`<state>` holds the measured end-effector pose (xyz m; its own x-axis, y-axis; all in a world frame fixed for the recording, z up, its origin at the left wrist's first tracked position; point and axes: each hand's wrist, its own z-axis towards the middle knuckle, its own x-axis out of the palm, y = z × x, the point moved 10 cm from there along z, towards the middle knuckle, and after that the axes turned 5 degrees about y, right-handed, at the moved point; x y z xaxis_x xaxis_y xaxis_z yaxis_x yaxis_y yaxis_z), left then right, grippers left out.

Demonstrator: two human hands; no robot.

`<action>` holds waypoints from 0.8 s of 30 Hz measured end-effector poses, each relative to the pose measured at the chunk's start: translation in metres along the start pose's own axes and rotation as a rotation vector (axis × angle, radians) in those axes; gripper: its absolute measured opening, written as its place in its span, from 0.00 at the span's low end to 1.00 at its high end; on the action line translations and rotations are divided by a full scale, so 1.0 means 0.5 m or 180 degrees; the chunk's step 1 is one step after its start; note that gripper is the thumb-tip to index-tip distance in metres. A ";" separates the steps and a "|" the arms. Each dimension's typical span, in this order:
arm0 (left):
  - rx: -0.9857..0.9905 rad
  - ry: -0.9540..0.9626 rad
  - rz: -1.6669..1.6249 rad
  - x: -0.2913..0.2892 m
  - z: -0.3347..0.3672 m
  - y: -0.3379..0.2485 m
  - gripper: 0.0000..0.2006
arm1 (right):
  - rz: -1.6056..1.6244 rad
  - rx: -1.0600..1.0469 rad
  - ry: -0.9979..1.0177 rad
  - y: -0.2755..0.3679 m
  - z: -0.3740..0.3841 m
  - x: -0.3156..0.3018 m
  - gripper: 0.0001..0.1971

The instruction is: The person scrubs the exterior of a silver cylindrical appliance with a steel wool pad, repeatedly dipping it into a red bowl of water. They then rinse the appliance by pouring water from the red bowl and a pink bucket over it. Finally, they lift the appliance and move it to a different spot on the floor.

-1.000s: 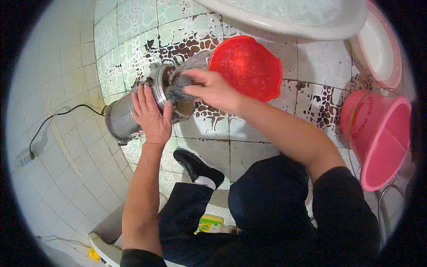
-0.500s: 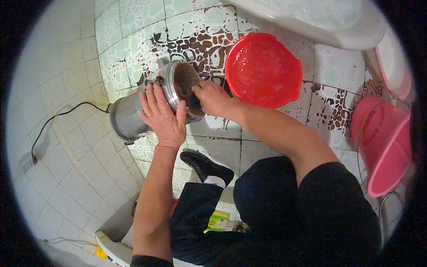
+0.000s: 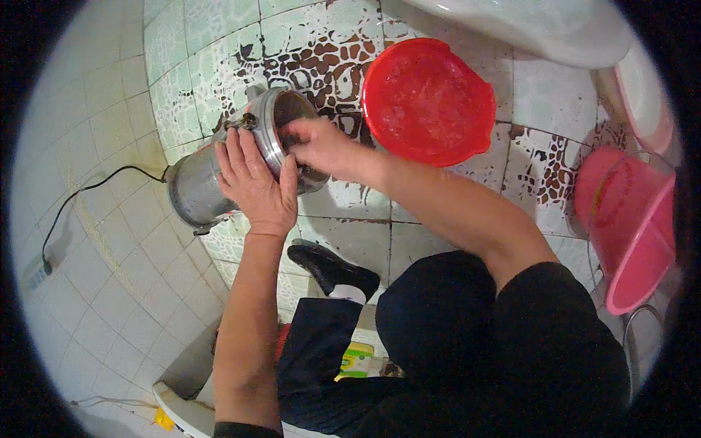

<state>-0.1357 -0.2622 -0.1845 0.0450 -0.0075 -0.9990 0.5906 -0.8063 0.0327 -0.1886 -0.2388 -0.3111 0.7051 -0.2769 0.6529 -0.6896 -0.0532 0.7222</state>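
The steel pot (image 3: 219, 171) lay tilted, mouth pointing upper right; the left hand (image 3: 255, 182) pressed flat, open, on its rim, while the right hand (image 3: 321, 146) reached into its mouth, grip unclear.

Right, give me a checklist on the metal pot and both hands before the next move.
1. Left hand braces the metal pot on its rim and side: ok.
2. Right hand is at the pot's mouth, fingers inside: ok.
3. Pot lies tilted on the tiled floor, mouth toward the red basin: ok.
4. What the right hand grips inside: cannot tell.
5. Black cord trails away from the pot; whether plugged in: cannot tell.
6. Pink bucket stands apart from both hands: ok.
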 end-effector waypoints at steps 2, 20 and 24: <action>-0.0031 0.0099 0.0053 0.002 -0.002 -0.006 0.37 | -0.1893 -0.0160 0.0736 0.018 -0.031 0.022 0.20; -0.0505 -0.0082 0.0183 -0.005 0.011 0.004 0.31 | -0.3496 0.1121 0.0934 -0.059 -0.014 -0.045 0.21; -0.0497 0.0028 0.0292 -0.007 0.016 -0.002 0.33 | -0.1891 -0.0093 0.0480 0.112 -0.090 -0.048 0.20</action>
<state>-0.1432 -0.2660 -0.1814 0.1113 -0.0710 -0.9912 0.7016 -0.7008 0.1290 -0.2369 -0.1918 -0.2760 0.9847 -0.0689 0.1602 -0.1681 -0.1299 0.9772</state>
